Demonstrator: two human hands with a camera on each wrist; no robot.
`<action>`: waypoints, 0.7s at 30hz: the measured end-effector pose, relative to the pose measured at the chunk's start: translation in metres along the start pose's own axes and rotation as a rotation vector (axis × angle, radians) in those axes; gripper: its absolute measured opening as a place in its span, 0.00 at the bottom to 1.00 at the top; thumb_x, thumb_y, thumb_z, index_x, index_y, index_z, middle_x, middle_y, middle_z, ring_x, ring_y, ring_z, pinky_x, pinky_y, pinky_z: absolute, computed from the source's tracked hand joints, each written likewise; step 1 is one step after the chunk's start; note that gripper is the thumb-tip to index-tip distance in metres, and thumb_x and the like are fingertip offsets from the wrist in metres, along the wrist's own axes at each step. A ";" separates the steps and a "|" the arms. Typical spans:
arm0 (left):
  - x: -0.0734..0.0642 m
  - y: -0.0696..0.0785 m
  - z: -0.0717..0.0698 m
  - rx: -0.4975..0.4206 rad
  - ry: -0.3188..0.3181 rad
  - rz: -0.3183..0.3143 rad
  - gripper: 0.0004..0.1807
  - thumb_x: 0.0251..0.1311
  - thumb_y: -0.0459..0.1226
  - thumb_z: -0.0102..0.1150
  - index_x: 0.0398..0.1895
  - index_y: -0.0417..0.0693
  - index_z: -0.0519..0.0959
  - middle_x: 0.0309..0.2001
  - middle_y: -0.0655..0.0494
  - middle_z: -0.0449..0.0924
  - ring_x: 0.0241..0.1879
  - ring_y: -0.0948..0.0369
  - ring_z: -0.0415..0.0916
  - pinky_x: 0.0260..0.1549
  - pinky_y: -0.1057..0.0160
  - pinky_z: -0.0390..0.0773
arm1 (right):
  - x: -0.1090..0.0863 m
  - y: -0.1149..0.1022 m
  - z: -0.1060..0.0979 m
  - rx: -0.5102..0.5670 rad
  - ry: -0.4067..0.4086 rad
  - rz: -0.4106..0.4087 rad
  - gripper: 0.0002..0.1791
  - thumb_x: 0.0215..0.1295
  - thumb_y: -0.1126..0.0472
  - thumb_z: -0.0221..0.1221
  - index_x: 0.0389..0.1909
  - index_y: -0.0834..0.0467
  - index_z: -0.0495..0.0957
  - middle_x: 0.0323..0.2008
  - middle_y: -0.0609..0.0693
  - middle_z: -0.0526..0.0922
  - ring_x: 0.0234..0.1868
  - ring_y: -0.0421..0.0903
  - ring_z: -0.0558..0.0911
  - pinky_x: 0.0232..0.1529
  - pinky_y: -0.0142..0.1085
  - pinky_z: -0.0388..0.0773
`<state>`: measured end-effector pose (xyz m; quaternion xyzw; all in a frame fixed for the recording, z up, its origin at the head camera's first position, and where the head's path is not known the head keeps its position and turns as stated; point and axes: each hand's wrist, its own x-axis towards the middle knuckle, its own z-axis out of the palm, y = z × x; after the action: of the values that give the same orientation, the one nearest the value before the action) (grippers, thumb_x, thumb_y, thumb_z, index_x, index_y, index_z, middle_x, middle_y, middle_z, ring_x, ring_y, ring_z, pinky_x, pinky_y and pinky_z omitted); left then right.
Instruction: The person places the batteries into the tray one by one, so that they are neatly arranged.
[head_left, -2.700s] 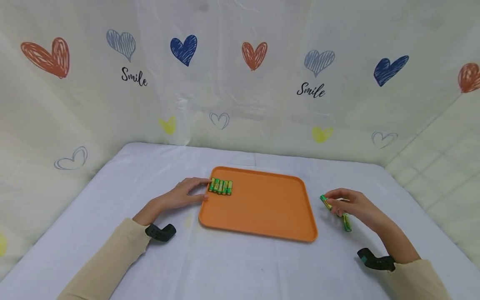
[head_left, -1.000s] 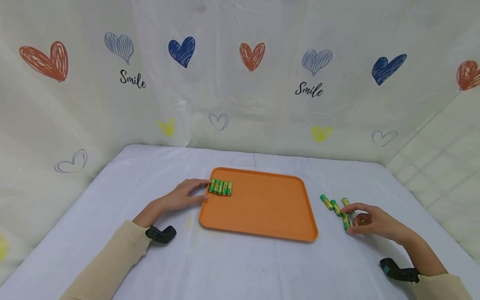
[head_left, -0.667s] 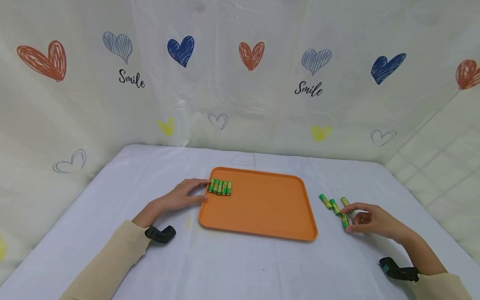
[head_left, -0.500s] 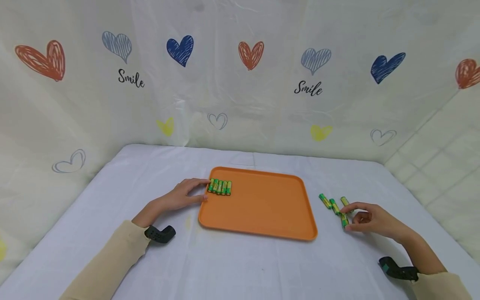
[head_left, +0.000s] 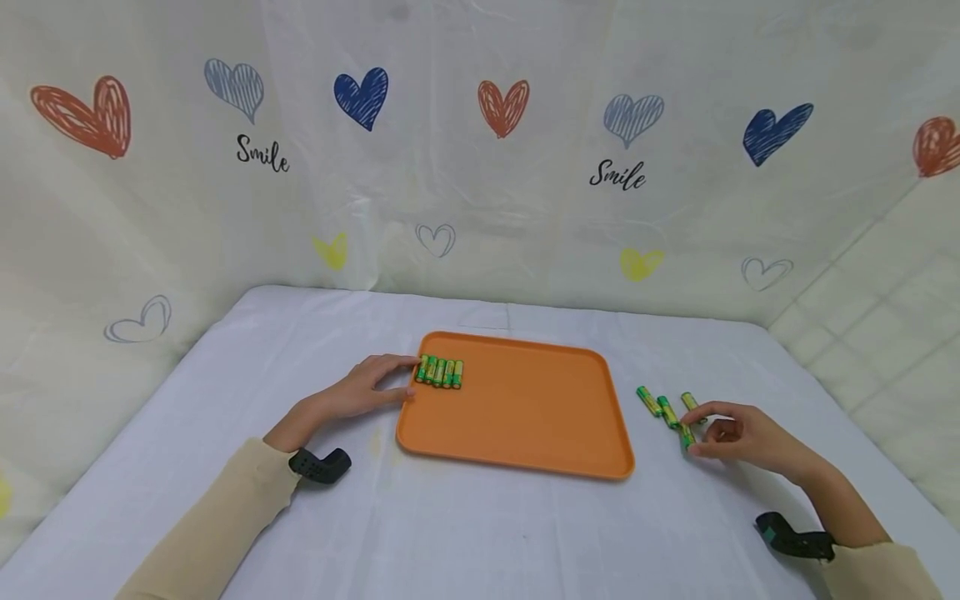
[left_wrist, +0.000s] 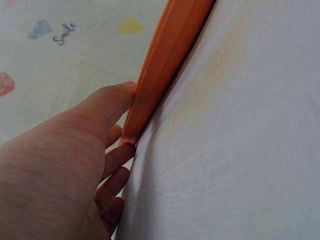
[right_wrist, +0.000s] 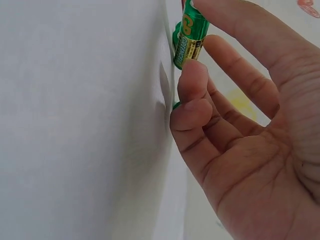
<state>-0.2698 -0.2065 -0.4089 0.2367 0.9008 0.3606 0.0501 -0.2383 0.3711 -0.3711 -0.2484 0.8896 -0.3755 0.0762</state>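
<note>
Since the earliest frame, the right hand (head_left: pixel 738 435) has shifted from the upper left of the loose batteries to their lower right; the left hand (head_left: pixel 358 392) and the tray (head_left: pixel 525 417) are nearly unmoved. The right thumb and index finger are clamped on the two ends of one green-and-yellow battery (head_left: pixel 687 436), right of centre in the head view; whether it is raised off the cloth cannot be told. In the right wrist view, two other fingers are curled beneath it.

Three more batteries lie just beside it: one at its upper left (head_left: pixel 667 412), one farther to the upper left (head_left: pixel 648 401), and one above (head_left: pixel 689 402), partly hidden by the index finger. Four batteries are thus outside the tray, all to its right.

The single orange tray, at the centre, contains five batteries (head_left: pixel 440 372), side by side in one row in its upper left corner. Nine batteries are visible in all. At the tray's left rim, the left thumb and index finger stand apart, touching the edge.

Two black wrist devices (head_left: pixel 321 467) and two beige sleeves (head_left: pixel 213 525) appear below. A white cloth (head_left: pixel 480 533) covers the table; the heart-printed sheet (head_left: pixel 487 192) behind bears the word "Smile" twice.
</note>
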 end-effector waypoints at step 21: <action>0.000 -0.001 0.000 -0.006 -0.001 -0.002 0.35 0.64 0.53 0.59 0.72 0.52 0.64 0.71 0.50 0.62 0.72 0.47 0.51 0.68 0.40 0.49 | 0.010 -0.014 0.008 -0.044 0.114 -0.072 0.18 0.58 0.69 0.67 0.49 0.64 0.77 0.36 0.46 0.78 0.25 0.42 0.75 0.22 0.33 0.68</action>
<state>-0.2703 -0.2068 -0.4099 0.2357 0.8999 0.3633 0.0517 -0.2389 0.3530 -0.3663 -0.2603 0.8911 -0.3717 0.0064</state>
